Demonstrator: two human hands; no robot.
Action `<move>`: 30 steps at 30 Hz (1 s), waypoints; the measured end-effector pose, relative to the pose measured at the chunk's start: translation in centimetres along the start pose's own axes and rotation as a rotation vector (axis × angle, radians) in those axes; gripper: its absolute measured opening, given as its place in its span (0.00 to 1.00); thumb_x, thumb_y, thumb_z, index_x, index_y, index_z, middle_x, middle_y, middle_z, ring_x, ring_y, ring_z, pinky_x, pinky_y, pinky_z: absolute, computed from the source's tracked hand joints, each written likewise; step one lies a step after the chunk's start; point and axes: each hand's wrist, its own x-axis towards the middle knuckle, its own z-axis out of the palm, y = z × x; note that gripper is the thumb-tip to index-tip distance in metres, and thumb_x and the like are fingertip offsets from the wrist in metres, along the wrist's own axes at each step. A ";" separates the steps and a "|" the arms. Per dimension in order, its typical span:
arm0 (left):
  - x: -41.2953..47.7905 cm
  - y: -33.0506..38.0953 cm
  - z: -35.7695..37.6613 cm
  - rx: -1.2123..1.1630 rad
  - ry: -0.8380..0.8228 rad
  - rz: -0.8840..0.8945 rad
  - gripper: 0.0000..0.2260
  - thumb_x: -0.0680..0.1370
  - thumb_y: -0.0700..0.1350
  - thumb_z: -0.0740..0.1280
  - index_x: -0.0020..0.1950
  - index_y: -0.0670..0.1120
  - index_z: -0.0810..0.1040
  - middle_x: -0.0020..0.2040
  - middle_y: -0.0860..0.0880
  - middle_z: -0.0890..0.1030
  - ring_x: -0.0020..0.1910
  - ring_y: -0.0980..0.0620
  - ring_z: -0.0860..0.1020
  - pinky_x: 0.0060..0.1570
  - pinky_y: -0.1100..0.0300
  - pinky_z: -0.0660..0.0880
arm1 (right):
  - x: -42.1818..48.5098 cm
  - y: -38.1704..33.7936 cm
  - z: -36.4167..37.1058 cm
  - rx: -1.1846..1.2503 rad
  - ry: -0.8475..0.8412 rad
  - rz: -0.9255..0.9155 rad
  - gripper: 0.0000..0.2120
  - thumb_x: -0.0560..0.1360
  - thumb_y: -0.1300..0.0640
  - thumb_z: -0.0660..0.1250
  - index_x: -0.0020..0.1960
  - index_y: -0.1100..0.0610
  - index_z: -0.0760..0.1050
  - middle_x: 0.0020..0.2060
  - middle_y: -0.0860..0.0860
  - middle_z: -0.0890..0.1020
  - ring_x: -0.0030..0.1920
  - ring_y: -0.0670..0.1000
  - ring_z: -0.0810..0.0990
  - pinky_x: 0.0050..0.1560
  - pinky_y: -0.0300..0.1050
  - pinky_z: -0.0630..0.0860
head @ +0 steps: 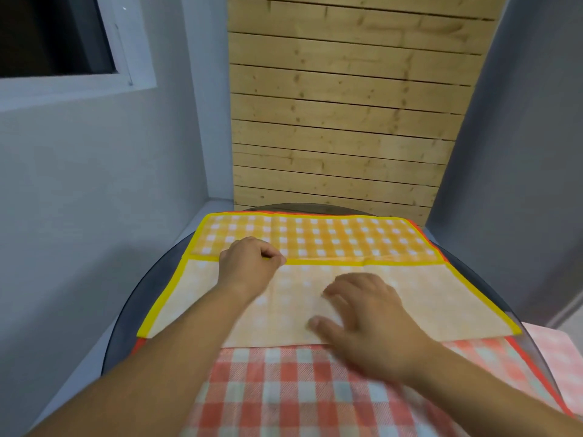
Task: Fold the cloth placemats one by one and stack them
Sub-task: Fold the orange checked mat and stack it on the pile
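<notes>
Toward the far edge of the counter (pixel 148 298), the left hand (pixel 249 263) is pinching the turned edge of the half-folded yellow placemat (pixel 315 238); the right hand (pixel 369 313), fingers spread, is pressing it flat.

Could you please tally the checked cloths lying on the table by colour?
Yellow-bordered orange checked placemat: 1
Red-bordered pale red checked placemat: 1
Red-and-white woven checked cloth: 1
Total: 3

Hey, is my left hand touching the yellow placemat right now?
Touching. The head view shows the left hand pinching the folded border of the yellow placemat, with no gap between them.
</notes>
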 end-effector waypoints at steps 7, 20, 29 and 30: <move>0.0 0.1 -0.1 -0.005 0.000 -0.012 0.08 0.76 0.52 0.73 0.38 0.53 0.85 0.44 0.58 0.85 0.53 0.55 0.80 0.62 0.54 0.70 | -1.4 -0.1 1.5 0.010 -0.031 0.068 0.41 0.66 0.24 0.43 0.72 0.43 0.64 0.74 0.41 0.61 0.74 0.45 0.55 0.73 0.46 0.52; -3.9 2.6 -1.9 0.300 -0.176 0.254 0.21 0.82 0.52 0.64 0.75 0.54 0.69 0.73 0.54 0.71 0.76 0.51 0.62 0.79 0.49 0.47 | -1.5 0.2 2.5 -0.061 -0.020 0.070 0.40 0.68 0.24 0.44 0.73 0.43 0.61 0.74 0.42 0.60 0.74 0.48 0.56 0.73 0.50 0.54; -12.8 1.9 -2.0 0.389 -0.317 0.225 0.23 0.85 0.55 0.52 0.80 0.51 0.60 0.82 0.51 0.55 0.82 0.52 0.46 0.79 0.50 0.40 | -1.6 -0.3 2.3 -0.081 -0.022 0.092 0.38 0.71 0.25 0.47 0.73 0.45 0.63 0.73 0.43 0.63 0.73 0.49 0.59 0.71 0.51 0.56; -13.0 2.0 -2.0 0.390 -0.327 0.203 0.24 0.85 0.56 0.51 0.80 0.51 0.59 0.83 0.51 0.53 0.82 0.52 0.44 0.79 0.49 0.39 | -1.6 -0.4 2.3 -0.082 -0.021 0.096 0.36 0.73 0.26 0.50 0.73 0.45 0.63 0.73 0.43 0.63 0.73 0.50 0.59 0.71 0.51 0.56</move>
